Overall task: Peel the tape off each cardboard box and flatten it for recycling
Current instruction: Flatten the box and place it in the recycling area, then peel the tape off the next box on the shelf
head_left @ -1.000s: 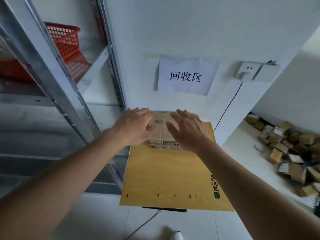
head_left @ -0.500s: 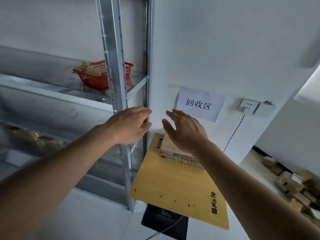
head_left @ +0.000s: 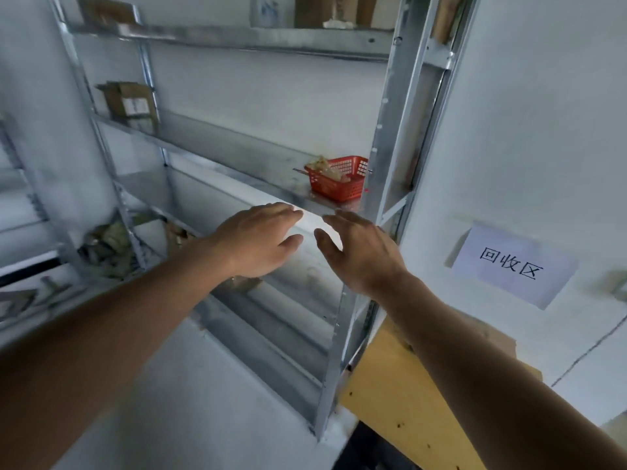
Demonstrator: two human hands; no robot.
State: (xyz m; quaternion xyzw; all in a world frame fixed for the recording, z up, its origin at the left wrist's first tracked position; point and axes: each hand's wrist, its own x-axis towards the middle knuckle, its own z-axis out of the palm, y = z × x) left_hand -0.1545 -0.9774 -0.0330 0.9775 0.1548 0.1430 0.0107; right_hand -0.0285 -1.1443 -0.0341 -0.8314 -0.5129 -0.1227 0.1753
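Observation:
My left hand (head_left: pixel 259 240) and my right hand (head_left: pixel 359 252) hover side by side in front of a metal shelf rack (head_left: pixel 390 137), fingers relaxed and holding nothing. The yellow board (head_left: pixel 390 395) lies at the lower right, mostly behind my right forearm; a brown corner of the flattened cardboard (head_left: pixel 498 340) shows just past the arm. A cardboard box (head_left: pixel 127 103) stands on an upper shelf at the left. Crumpled cardboard scraps (head_left: pixel 108 245) sit on a lower shelf.
A red plastic basket (head_left: pixel 339 179) with scraps stands at the right end of the middle shelf. A white paper sign (head_left: pixel 512 266) is stuck to the wall on the right. More boxes (head_left: pixel 339 8) stand on the top shelf.
Both hands have lifted off the flattened cardboard on the yellow board. The view has swung left and up, from the board toward the shelf rack.

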